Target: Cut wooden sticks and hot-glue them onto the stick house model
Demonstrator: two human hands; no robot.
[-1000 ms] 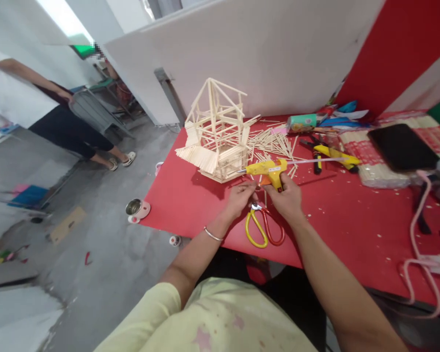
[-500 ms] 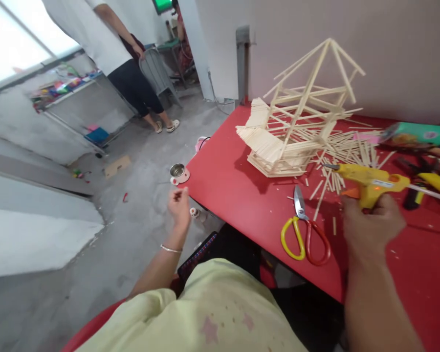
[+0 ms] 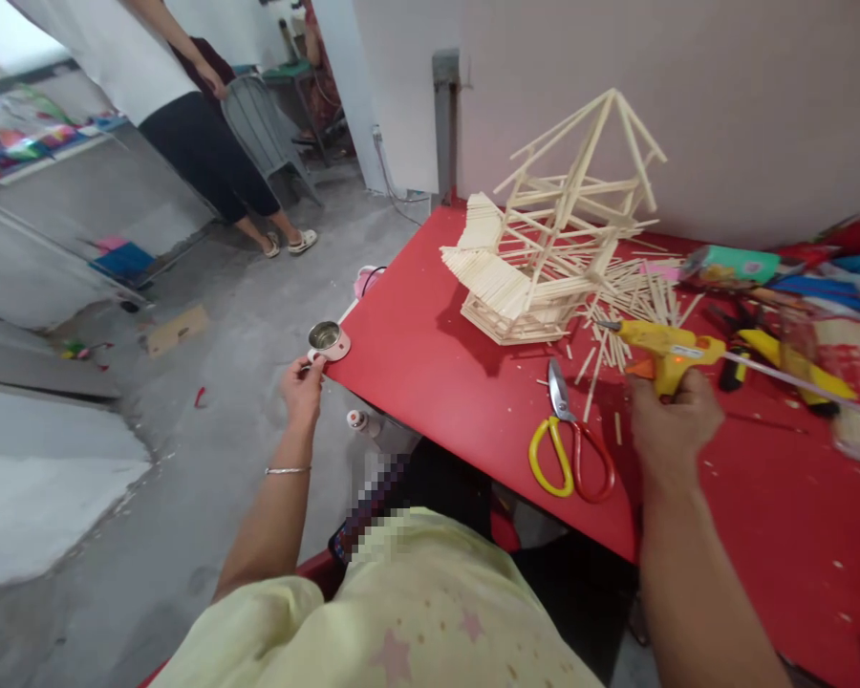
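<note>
At the table's left corner stands a small pale pink mug (image 3: 339, 346) with a metal inside. My left hand (image 3: 303, 390) is at its handle, with thumb and fingers closed on it. My right hand (image 3: 677, 420) grips a yellow hot glue gun (image 3: 670, 351), its nozzle pointing left and a small orange light showing. A long glue stick runs out of the gun's back. Left of the gun is a model house frame (image 3: 502, 285) of thin wooden sticks, with a pointed top. Scissors (image 3: 560, 406) with one yellow and one red handle lie between my hands.
Loose wooden sticks (image 3: 641, 296) lie behind the glue gun on the red table (image 3: 416, 334). Pliers, a green packet (image 3: 738, 265) and plastic bags crowd the right side. A small bottle (image 3: 358, 420) is below the table edge. Another person (image 3: 201, 143) stands by a grey chair (image 3: 262, 124).
My left hand has moved up to the mug's handle and closed on it. My right hand still holds the glue gun. The view has shifted toward the right.
</note>
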